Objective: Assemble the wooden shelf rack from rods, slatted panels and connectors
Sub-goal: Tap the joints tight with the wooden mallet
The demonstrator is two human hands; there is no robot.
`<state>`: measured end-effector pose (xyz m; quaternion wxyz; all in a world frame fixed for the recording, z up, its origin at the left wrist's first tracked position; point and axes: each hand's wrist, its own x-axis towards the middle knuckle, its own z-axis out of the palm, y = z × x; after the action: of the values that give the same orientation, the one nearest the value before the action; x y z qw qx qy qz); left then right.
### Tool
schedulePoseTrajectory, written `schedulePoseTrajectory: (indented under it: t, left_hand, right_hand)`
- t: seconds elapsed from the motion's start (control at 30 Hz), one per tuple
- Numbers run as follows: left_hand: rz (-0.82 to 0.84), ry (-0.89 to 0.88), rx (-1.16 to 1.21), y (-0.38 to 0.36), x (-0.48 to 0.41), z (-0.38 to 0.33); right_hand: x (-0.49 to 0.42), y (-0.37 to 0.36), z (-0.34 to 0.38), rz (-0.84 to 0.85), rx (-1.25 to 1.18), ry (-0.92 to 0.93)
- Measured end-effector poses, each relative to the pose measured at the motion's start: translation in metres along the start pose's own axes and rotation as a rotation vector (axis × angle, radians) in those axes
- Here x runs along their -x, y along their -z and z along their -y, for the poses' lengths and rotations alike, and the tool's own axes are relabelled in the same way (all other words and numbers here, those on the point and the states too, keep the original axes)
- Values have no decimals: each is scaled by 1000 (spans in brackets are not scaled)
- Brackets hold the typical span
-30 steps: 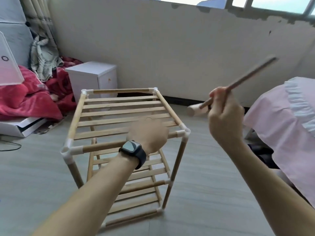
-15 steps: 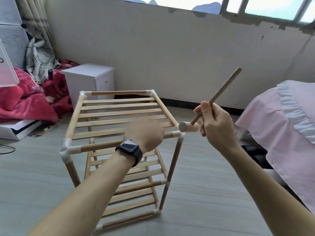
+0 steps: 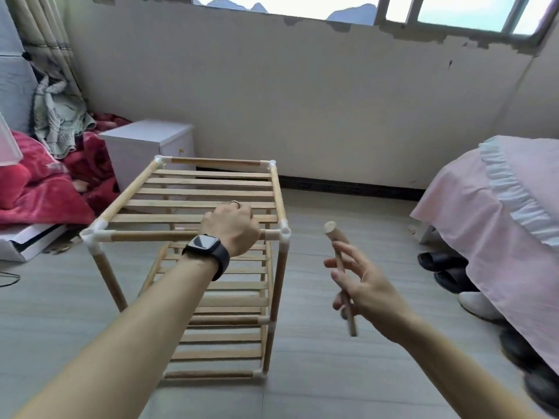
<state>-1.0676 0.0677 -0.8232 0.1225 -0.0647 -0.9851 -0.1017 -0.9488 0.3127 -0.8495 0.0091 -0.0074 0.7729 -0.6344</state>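
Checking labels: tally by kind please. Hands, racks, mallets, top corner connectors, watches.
Hands: 2 (left hand, right hand)
Rack: 1
Mallet: 1
Top connectors: 4
Watch: 1
Total: 9

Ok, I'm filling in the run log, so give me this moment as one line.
rack: upright on floor | left hand: grips front top rod | right hand: holds wooden mallet, clear of rack
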Motion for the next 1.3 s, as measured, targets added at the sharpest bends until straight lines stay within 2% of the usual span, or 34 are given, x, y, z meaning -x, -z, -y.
schedulePoseTrajectory:
  t: [0.17, 0.3, 0.33, 0.4, 0.47, 0.5, 0.57, 0.6, 0.7, 0.73, 0.8, 0.83, 0.87, 0.93, 0.97, 1.0, 1.07, 1.1, 1.17, 1.2, 1.23, 1.3]
  left_hand:
    - [-98, 44, 3, -6, 4, -1]
    - [-115, 26, -2, -8, 5, 0]
    - [-117, 27, -5, -8, 5, 0]
    - [-119, 30, -8, -8, 5, 0]
    - [-119, 26, -12, -7, 5, 1]
    - [-117, 24, -11, -6, 6, 1]
    - [-109, 19, -8, -6, 8, 0]
    - [-107, 19, -6, -5, 8, 0]
    - [-99, 10, -9, -5, 7, 1]
    - [-99, 11, -13, -4, 7, 1]
    - [-91, 13, -14, -5, 7, 2]
    - [-96, 15, -13, -5, 8, 2]
    - [-98, 14, -13, -6, 8, 2]
    - [-102, 8, -7, -7, 8, 2]
    - [-107, 7, -6, -7, 7, 2]
    - [-107, 8, -2, -7, 7, 2]
    - [-102, 12, 4, -7, 7, 2]
    - [-102, 13, 3, -8, 8, 1]
    - [-100, 8, 6, -8, 8, 1]
    - [-103, 8, 9, -8, 8, 2]
    - [-102, 7, 11, -7, 7, 2]
    - [-100, 4, 10, -7, 9, 2]
  right_hand:
    - [-10, -1, 14, -258, 390, 154]
    - [-21, 4, 50, -185, 689, 285]
    - [-25, 6, 58, -202, 722, 360]
    - [-28, 3, 66, -373, 665, 602]
    - [-27, -6, 64, -470, 593, 732]
    - [-28, -10, 59, -396, 646, 699]
    - [-28, -12, 48, -68, 884, 432]
    - [-31, -10, 47, -13, 883, 368]
    - [-29, -12, 54, -245, 540, 556]
    - [-29, -13, 57, -246, 559, 560]
    - [-28, -14, 58, -12, 923, 372]
    - [-29, -13, 58, 51, 944, 304]
    - [-31, -12, 59, 19, 887, 328]
    - [-25, -15, 62, -206, 568, 527]
    - [-24, -16, 60, -248, 516, 566]
    - [-23, -18, 58, -200, 585, 529]
    - [-20, -20, 50, 38, 899, 330]
    - [-22, -18, 48, 31, 899, 306]
    - [-21, -17, 56, -185, 643, 474]
    - [-23, -16, 56, -243, 591, 518]
    - [-22, -18, 60, -207, 659, 472]
    - [-21, -18, 55, 25, 944, 246]
